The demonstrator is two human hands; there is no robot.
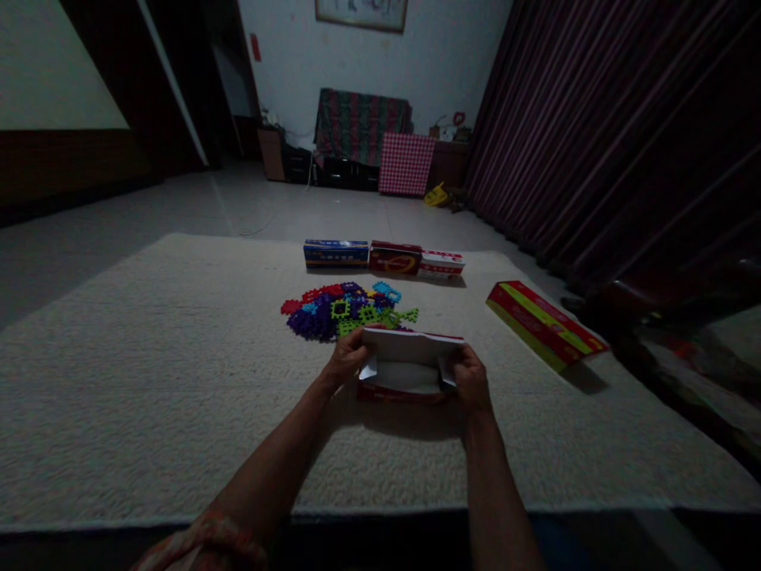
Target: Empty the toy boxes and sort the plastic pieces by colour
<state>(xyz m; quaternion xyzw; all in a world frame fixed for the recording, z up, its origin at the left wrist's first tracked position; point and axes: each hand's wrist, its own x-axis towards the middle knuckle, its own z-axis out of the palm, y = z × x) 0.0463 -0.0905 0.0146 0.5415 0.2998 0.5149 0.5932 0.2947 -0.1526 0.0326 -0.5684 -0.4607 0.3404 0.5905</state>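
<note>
An open red carton (407,373) with a white inside lies on the cream rug (148,381) in front of me, its lid flap raised towards the far side. My left hand (348,357) is closed on the carton's left end. My right hand (469,374) is closed on its right end. Just beyond the carton lies a heap of coloured plastic interlocking pieces (345,311), purple, red, green and blue.
Three shut cartons lie in a row past the heap: a blue one (336,253), a red one (395,258), a white-and-red one (441,263). A long red-and-yellow box (544,323) lies at the right. Dark curtains hang on the right; furniture stands at the far wall.
</note>
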